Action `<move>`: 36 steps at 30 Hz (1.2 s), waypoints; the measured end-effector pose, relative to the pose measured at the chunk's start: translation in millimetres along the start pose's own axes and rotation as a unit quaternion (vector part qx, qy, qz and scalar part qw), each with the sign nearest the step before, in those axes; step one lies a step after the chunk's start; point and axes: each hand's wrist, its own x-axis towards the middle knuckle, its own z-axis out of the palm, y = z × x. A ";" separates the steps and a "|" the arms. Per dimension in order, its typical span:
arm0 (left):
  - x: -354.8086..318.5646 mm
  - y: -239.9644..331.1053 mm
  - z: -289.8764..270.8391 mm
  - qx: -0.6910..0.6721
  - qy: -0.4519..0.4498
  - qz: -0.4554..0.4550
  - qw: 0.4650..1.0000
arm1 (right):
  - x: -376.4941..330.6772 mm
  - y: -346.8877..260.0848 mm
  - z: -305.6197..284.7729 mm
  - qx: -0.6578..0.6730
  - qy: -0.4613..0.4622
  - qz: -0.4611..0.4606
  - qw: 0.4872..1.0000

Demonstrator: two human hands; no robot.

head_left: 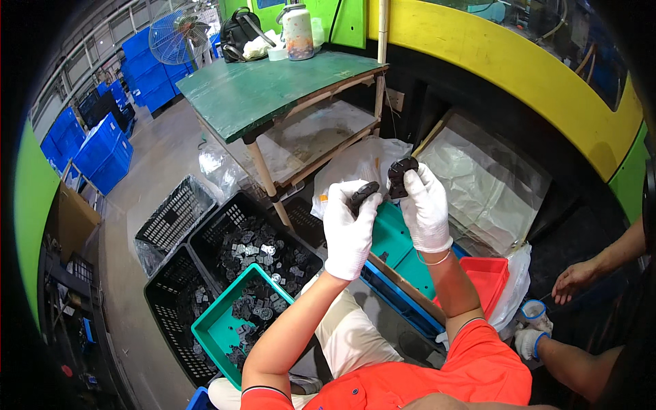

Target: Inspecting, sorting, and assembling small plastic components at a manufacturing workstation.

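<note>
Crates of black mesh (179, 213) sit on the floor at left, one loaded with small dark parts (263, 249). Green tray (225, 326) below them holds more of the same parts. Green worn surface (263, 92) stands behind, with a flask (298, 31) at its far edge. Red tray (486, 277) lies at right, beside another person's hand (574, 279). Left hand (348, 232), white-gloved, has its fingers closed around a dark tool (362, 195). Right hand (425, 205), also gloved, pinches a small black part (401, 175) at its fingertips, raised above a teal tray (391, 239), just beside the tool.
</note>
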 end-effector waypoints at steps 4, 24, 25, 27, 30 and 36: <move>-2.0 -3.6 2.3 0.107 0.026 0.061 0.992 | -0.6 0.8 -3.0 0.013 -0.010 0.004 1.000; -6.7 1.8 4.5 0.016 -0.052 0.021 0.998 | -5.5 1.0 -4.9 0.045 -0.015 0.042 0.998; -5.7 2.1 4.2 0.034 -0.052 0.038 0.997 | -5.3 0.5 -4.5 0.042 -0.013 0.043 0.998; -6.1 3.8 3.0 0.023 -0.047 0.009 0.999 | -5.7 -1.5 -2.7 0.030 -0.005 0.044 0.999; -7.4 7.7 1.2 -0.058 -0.047 -0.067 0.995 | -7.8 -6.1 2.1 -0.042 0.014 0.031 0.999; -2.4 5.5 -4.6 -0.143 -0.061 -0.113 0.981 | -16.1 -13.2 13.7 -0.174 0.023 -0.010 0.984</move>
